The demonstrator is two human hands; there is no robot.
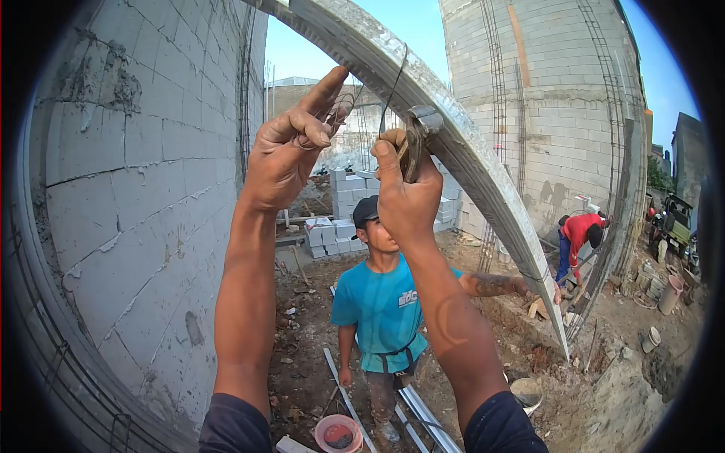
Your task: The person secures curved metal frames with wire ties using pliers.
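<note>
Tie wire [392, 84] runs as a thin dark strand up from the pliers [416, 136] at about 12 o'clock in the view, crossing the pale metal beam [483, 174] that slants from 12 down towards 4 o'clock. The right hand [404, 198] is clenched around the pliers' handles, with the tool's head lying against the beam's lower edge. Just to its 9 o'clock, the left hand [291, 151] is raised with the index finger stretched out and the other fingers curled on more loops of the wire (how firmly it pinches them is hard to tell). Both hands are close together, well above head height.

A grey block wall [128, 189] fills the 9 o'clock side. Below the hands, at 6 o'clock, a co-worker in a blue shirt [385, 302] stands on bare ground beside a pink bucket [338, 434]. At 3 o'clock a person in a red shirt [578, 234] bends over near the far block wall.
</note>
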